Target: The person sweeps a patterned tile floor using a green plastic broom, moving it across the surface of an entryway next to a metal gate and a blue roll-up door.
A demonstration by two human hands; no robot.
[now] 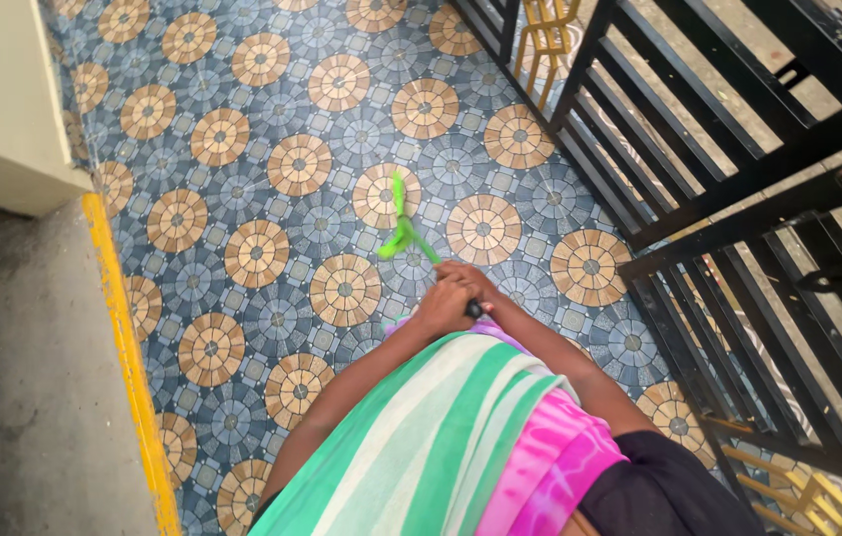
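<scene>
1. We hold a thin bright-green plastic-looking stick with a dark handle end (404,233) out in front of us. Both hands meet at its near end, so the far tip reaches out over the floor while we stand upright.

2. Our left hand (441,306) is curled shut around the handle, knuckles up. Our right hand (464,277) lies just beyond it, touching it, its fingers folded over the same shaft — the dark end peeks out beside them.

3. The green stick slants away from us, and a short green piece branches off partway along. We cannot tell whether its tip touches the tiles or hangs just above them.

4. Under it lies a tiled floor of blue-grey squares with tan and brown circle patterns (242,179). A yellow painted strip (128,347) edges it on the left, next to rough grey concrete (24,397).

5. A black metal railing (728,179) runs close on our right. A green-and-white striped cloth with a pink patch (460,437) drapes over our front, below the hands.
</scene>
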